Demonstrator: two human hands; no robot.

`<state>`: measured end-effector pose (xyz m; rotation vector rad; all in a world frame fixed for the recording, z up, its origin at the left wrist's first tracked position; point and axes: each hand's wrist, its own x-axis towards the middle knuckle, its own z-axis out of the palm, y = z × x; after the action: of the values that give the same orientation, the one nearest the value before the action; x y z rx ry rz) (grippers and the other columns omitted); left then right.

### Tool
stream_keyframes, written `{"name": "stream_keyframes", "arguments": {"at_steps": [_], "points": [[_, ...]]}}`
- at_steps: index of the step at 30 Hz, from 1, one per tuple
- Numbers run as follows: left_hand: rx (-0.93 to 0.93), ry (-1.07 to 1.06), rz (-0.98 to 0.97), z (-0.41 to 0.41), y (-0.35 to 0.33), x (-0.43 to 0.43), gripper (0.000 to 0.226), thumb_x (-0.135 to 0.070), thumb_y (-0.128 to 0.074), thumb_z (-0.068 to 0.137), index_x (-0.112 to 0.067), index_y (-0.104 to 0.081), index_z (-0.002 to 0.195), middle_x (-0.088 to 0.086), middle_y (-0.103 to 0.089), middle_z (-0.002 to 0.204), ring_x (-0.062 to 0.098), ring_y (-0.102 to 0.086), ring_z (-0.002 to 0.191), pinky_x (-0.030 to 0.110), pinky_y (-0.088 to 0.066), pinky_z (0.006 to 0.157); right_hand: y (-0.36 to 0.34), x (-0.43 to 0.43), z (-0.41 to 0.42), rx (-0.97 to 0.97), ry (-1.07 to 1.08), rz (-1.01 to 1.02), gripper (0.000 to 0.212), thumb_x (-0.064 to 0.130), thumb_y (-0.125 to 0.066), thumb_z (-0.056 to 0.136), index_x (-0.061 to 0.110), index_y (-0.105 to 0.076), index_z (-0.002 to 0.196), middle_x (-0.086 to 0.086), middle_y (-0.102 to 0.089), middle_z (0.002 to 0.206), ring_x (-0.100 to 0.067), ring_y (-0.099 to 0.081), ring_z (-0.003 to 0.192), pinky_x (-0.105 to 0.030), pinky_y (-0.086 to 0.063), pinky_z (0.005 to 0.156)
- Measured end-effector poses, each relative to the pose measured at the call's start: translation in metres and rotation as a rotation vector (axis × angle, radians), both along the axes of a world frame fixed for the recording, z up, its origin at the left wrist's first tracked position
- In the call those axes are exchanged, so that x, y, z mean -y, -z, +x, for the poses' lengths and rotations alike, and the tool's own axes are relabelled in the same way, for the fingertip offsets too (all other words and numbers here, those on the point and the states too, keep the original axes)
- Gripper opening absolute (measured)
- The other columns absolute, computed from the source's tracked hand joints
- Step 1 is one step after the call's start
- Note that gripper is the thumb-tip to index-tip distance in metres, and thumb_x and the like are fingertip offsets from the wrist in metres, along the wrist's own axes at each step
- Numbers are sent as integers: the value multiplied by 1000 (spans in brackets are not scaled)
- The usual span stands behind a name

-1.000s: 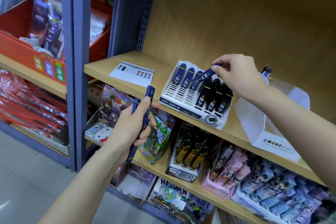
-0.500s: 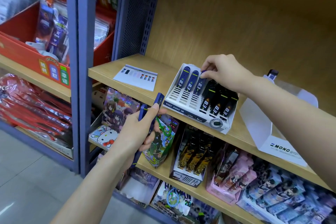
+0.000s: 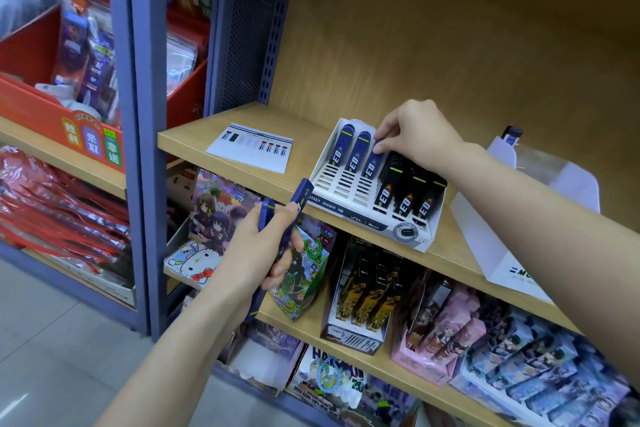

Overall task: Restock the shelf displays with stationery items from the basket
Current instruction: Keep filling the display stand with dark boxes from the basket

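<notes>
1. Right hand (image 3: 415, 135): thumb and forefinger pinch the upper end of a blue pencil-lead case (image 3: 371, 165). The case lies in the third column of the display tray (image 3: 349, 217), with its side against the black lead cases (image 3: 408, 198).
2. Left hand (image 3: 263, 246): fingers are curled round the spare blue cases (image 3: 300, 196), held just below and in front of the tray's left corner. At least two show; the full count cannot be told.
3. Display tray: white card, sloped, standing on the wooden shelf (image 3: 214, 130). The first two columns hold the seated blue cases (image 3: 356, 154), one apiece at the back. The ribbed slots in front of all three blue cases are bare. The three black columns look full.
4. Adjacent stock: a printed card (image 3: 251, 149) lies flat to the left of the tray. A white MONO box (image 3: 502, 253) stands to its right. Character-print packs (image 3: 214, 215) sit on the shelf below.
5. Basket: not in view.
6. Progress, as judged: the blue side is barely started, with one case per column and the third just being seated. The handful in the left hand is yet to go in. Most blue slots would stay unfilled even then.
</notes>
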<state>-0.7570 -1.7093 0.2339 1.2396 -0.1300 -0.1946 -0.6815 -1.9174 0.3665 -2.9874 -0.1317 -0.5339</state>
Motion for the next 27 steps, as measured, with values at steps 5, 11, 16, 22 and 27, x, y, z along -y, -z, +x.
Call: {"name": "stream_keyframes", "arguments": {"at_steps": [5,11,16,22,27], "points": [[48,-71,30,7,6,1,26,-30,-47,98,-8,-57,88,5,-66,66,15,-26,30,19,-22,34,2,-4,-11,77,10,-30,17,22,-63,90,12,-67,103,-4,-68,93,-23,-62,92,-38,-50,85],[75,-40,11,-1,2,1,24,-28,-49,97,-7,-56,87,-2,-60,58,10,-25,30,18,-18,35,21,-42,-63,88,-174,174,26,33,-48,97,16,-67,91,5,-65,74,-15,-59,72,-23,-43,67],[99,25,40,-7,-1,6,22,-28,-52,94,-11,-61,83,8,-56,63,10,-21,31,15,-16,36,41,-59,-92,-122,-307,251,8,27,-66,87,21,-70,92,9,-64,69,-5,-59,65,-13,-44,64],[153,-21,27,-14,-7,7,15,-18,-54,94,-3,-57,92,-7,-51,41,3,-22,28,15,-16,32,52,-43,-103,-194,-169,851,9,7,-66,86,14,-63,81,-4,-64,68,-9,-67,62,-18,-56,63],[148,-71,29,-15,-9,8,12,-16,-57,93,-5,-58,87,-8,-46,35,3,-21,29,14,-17,31,71,-30,-120,-324,-146,715,8,14,-68,85,20,-63,84,2,-66,69,-2,-61,65,-13,-50,69]]}}
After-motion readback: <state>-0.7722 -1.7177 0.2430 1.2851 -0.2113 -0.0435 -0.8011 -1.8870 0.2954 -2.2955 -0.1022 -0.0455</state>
